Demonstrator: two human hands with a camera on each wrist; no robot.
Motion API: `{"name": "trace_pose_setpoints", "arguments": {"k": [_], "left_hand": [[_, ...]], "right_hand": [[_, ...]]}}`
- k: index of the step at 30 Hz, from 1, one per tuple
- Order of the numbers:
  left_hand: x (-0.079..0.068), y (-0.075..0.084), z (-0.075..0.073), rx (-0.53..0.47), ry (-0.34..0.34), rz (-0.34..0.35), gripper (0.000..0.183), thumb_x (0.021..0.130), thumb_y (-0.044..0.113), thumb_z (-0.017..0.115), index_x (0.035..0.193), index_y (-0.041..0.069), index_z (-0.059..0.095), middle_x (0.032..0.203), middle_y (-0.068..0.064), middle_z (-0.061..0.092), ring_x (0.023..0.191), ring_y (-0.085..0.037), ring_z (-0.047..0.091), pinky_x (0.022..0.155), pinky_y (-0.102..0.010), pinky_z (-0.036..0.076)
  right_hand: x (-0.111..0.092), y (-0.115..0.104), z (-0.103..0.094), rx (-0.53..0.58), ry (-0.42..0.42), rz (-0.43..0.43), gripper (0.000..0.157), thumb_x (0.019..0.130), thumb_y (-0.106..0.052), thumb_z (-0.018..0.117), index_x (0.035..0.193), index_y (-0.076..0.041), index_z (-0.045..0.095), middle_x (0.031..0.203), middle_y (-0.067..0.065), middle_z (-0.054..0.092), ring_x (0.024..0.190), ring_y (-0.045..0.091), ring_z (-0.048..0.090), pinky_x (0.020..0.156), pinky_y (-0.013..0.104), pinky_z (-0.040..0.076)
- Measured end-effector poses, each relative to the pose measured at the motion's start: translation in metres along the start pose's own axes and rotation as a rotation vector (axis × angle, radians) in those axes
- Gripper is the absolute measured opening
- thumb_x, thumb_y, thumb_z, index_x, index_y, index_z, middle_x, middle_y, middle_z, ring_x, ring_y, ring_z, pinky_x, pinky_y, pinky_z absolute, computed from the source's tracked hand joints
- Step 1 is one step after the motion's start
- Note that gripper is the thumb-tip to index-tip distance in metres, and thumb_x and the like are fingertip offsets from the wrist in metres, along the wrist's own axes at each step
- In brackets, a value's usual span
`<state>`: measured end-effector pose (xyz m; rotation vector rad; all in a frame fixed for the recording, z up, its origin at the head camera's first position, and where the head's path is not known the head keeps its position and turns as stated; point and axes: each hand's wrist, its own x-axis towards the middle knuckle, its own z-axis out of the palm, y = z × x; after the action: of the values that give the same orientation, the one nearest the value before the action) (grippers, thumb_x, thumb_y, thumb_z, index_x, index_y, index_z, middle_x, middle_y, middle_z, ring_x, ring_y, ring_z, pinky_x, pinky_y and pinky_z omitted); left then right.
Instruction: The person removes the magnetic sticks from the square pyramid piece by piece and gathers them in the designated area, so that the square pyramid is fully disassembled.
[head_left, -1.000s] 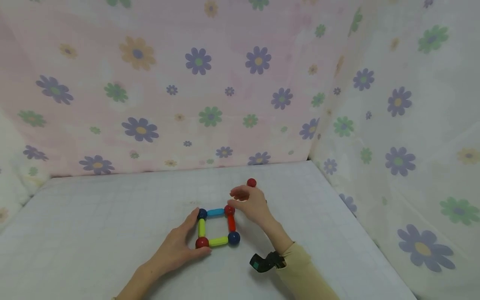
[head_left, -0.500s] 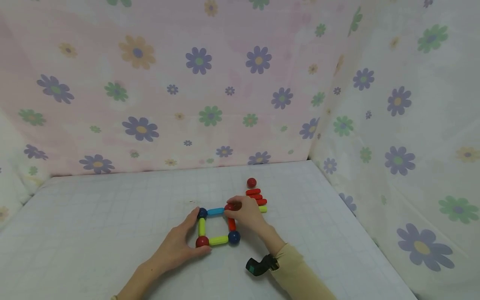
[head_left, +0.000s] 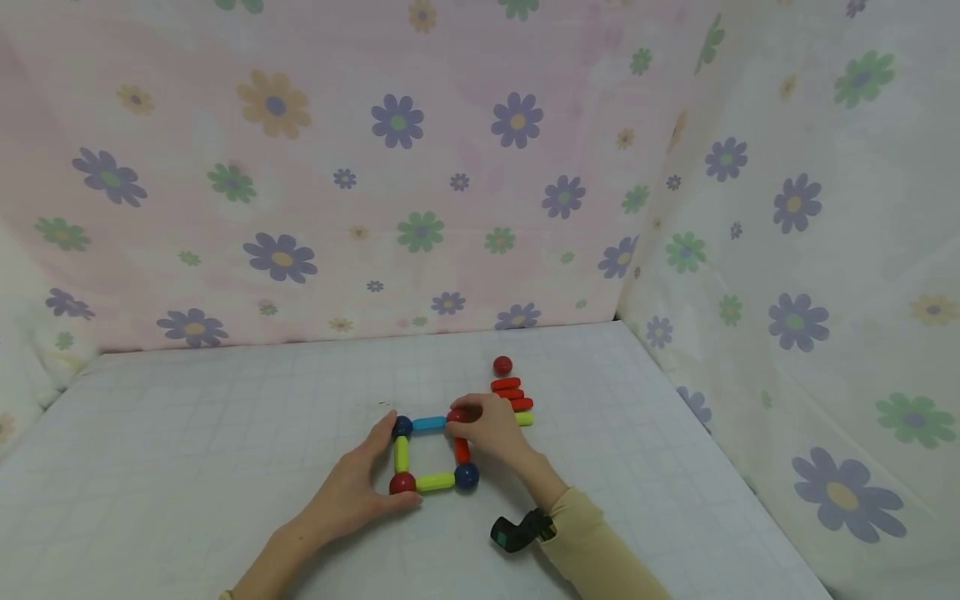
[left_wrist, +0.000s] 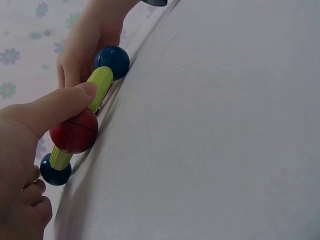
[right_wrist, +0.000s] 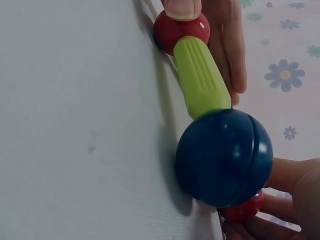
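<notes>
A flat square of magnetic rods and balls lies on the table, with yellow-green rods [head_left: 435,482] on its left and near sides, a blue rod [head_left: 430,423] at the far side and a red rod [head_left: 461,451] at right. My left hand [head_left: 348,492] holds its left side, thumb at the near-left red ball [left_wrist: 74,131] and fingers at the far-left dark blue ball [head_left: 402,427]. My right hand [head_left: 491,429] pinches the far-right red ball [right_wrist: 242,207] between thumb and fingers. The near-right dark blue ball [right_wrist: 225,157] is untouched.
Behind my right hand lie several red rods [head_left: 507,384], a yellow-green rod [head_left: 525,419] and a loose red ball [head_left: 502,365]. A black device [head_left: 517,532] is strapped at my right wrist. Flowered cloth [head_left: 480,167] hangs behind and to the right of the white table [head_left: 225,417].
My right hand has come down from just above the far-right red ball and now pinches it, uncovering the loose rods. The square has shifted very slightly left; my left hand keeps its hold.
</notes>
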<state>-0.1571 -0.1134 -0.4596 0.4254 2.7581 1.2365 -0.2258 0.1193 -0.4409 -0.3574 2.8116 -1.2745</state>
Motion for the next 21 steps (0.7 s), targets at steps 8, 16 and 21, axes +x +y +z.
{"name": "trace_pose_setpoints", "arguments": {"k": [8,16,21], "left_hand": [[0.0,0.0007,-0.0012,-0.015,-0.018,-0.002,0.116,0.072,0.055,0.085,0.161,0.017,0.021,0.165,-0.007,0.025,0.151,-0.031,0.026,0.117,-0.056,0.031],[0.0,0.0015,-0.0026,-0.015,-0.028,-0.001,0.113,0.073,0.054,0.084,0.16,0.019,0.023,0.165,-0.007,0.027,0.15,-0.031,0.028,0.116,-0.057,0.032],[-0.0004,0.0032,-0.0027,-0.009,-0.029,-0.01,0.112,0.074,0.053,0.084,0.161,0.018,0.022,0.165,-0.007,0.027,0.15,-0.032,0.028,0.116,-0.058,0.032]], "right_hand": [[0.0013,0.0012,0.0032,-0.006,0.005,-0.005,0.029,0.085,-0.022,0.078,0.111,-0.011,0.074,0.099,0.0,0.071,0.094,0.018,0.057,0.08,0.031,0.051],[0.0024,0.002,0.0057,-0.004,0.017,-0.008,0.025,0.085,-0.023,0.079,0.107,-0.012,0.075,0.092,-0.002,0.07,0.09,0.017,0.056,0.075,0.027,0.05],[0.0023,0.0043,0.0041,-0.006,0.033,-0.029,0.024,0.084,-0.025,0.081,0.104,-0.012,0.076,0.087,-0.003,0.069,0.086,0.016,0.057,0.073,0.026,0.049]]}}
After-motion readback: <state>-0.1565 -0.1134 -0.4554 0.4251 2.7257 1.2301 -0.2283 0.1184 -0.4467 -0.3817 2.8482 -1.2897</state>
